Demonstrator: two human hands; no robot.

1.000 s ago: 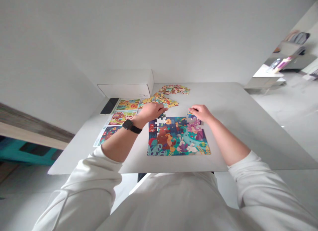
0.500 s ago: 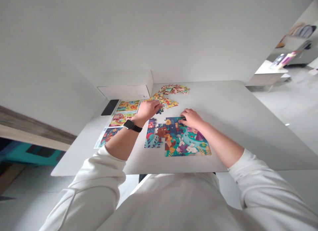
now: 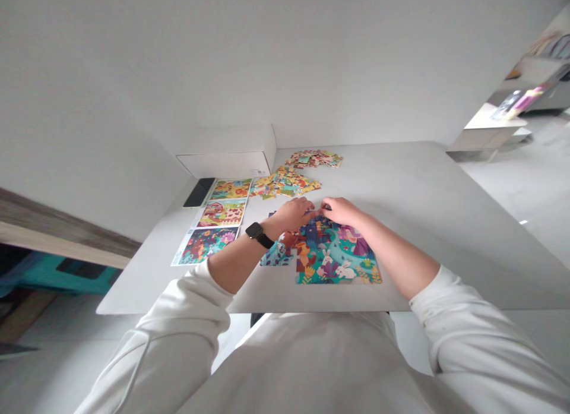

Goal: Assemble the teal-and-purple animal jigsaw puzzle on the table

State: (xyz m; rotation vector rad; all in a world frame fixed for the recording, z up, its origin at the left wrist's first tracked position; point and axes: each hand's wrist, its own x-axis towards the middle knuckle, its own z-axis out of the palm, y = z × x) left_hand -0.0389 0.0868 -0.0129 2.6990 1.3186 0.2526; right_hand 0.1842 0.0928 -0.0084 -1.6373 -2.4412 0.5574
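Working surface: a wide, smooth, pale grey table (image 3: 449,236), with a long white cardboard box (image 3: 222,164) at its back left. Directly before the person, near the table's front edge, lies a dark blue and teal cardboard jigsaw puzzle (image 3: 338,256) of a forest scene with white rabbits. Its right-hand block is joined, with straight bottom and right edges; its smaller left section (image 3: 276,258) sits out of line, bottom edge set farther back, a stepped notch open between them. Judged mostly assembled; left to do, aligning that section. Upper-left area hidden by hands, so missing pieces there cannot be ruled out. White paper sheet (image 3: 222,214), three colourful printed scenes, lies left; its nearest scene resembles the puzzle. Two heaps not assembled: yellow-orange cardboard pieces (image 3: 289,182) and, behind, red-and-cream cardboard pieces (image 3: 314,159). Left hand (image 3: 294,215) and right hand (image 3: 342,211) meet at the puzzle's far edge, fingers bent; whether either pinches a piece, cannot tell. Black flat smartphone (image 3: 199,192) beside the sheet.
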